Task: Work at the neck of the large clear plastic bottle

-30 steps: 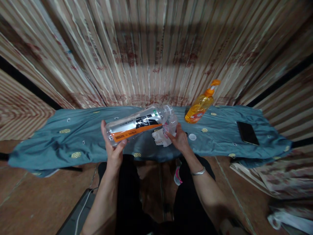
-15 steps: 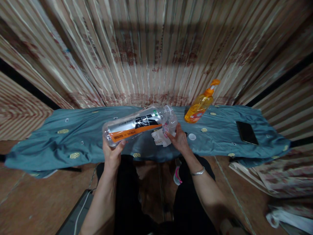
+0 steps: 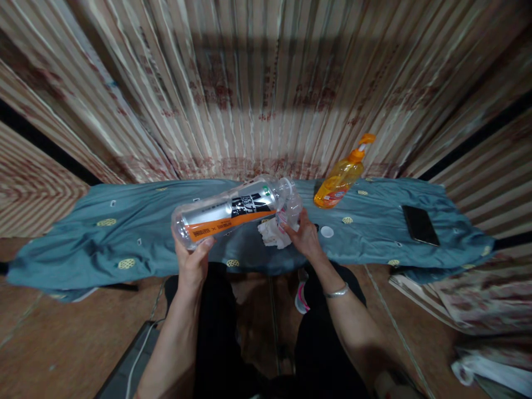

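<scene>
My left hand [image 3: 192, 260] grips the base end of a large clear plastic bottle [image 3: 226, 213] with a silver, black and orange label. The bottle lies tilted in the air, its uncapped neck pointing right and slightly up. A smaller clear plastic bottle [image 3: 294, 206] is held in my right hand [image 3: 304, 233], its upper end close against the large bottle's mouth; whether they touch I cannot tell. Below the two bottles a crumpled white tissue [image 3: 274, 233] rests on the cloth. Beside my right hand lies a round white cap [image 3: 327, 231].
An orange pump bottle [image 3: 338, 180] stands at the back of the cloth-covered table [image 3: 137, 221]. Farther right lies a black phone [image 3: 419, 225]. Patterned curtains [image 3: 266, 83] hang behind and at both sides. A dark case with a white cable [image 3: 131, 354] is on the floor at lower left.
The large bottle's base has shifted slightly left with my left hand. My right hand and the small bottle have stayed almost in place.
</scene>
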The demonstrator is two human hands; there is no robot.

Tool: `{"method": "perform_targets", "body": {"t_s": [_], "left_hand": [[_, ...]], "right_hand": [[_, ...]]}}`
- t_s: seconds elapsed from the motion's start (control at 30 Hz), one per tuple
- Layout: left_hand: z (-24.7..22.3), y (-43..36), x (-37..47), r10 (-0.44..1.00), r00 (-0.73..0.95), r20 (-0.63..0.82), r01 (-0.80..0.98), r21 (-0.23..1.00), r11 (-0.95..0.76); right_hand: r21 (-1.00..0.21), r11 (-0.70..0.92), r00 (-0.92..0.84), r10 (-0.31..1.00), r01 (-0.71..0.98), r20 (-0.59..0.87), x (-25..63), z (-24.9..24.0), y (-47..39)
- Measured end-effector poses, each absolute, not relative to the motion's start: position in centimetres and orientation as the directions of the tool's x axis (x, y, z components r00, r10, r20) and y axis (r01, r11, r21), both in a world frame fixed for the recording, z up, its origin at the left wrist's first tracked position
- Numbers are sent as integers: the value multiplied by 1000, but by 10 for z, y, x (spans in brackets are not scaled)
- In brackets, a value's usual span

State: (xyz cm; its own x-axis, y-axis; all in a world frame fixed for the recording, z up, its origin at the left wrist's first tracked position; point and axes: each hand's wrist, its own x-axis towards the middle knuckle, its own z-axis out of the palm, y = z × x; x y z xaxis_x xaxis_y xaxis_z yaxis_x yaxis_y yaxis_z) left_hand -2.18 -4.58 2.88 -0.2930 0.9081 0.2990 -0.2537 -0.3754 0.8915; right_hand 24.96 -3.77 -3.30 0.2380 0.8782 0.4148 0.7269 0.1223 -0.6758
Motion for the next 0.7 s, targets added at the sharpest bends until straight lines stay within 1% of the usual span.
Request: {"method": "perform_targets", "body": {"t_s": [0.3,0.47,0.7], "left_hand": [[36,-49,-16,916,-312,253,-364,859,-361],[37,-50,-16,909,-338,245,-345,866,-362],[32,-51,-18,925,-340,168,-348,891,-290]], "right_hand": [[-673,119,232,883,730,408,250,-34,-38],[-681,117,230,889,723,396,249,-33,-37],[-696,99,248,891,712,381,249,-32,-36]]}}
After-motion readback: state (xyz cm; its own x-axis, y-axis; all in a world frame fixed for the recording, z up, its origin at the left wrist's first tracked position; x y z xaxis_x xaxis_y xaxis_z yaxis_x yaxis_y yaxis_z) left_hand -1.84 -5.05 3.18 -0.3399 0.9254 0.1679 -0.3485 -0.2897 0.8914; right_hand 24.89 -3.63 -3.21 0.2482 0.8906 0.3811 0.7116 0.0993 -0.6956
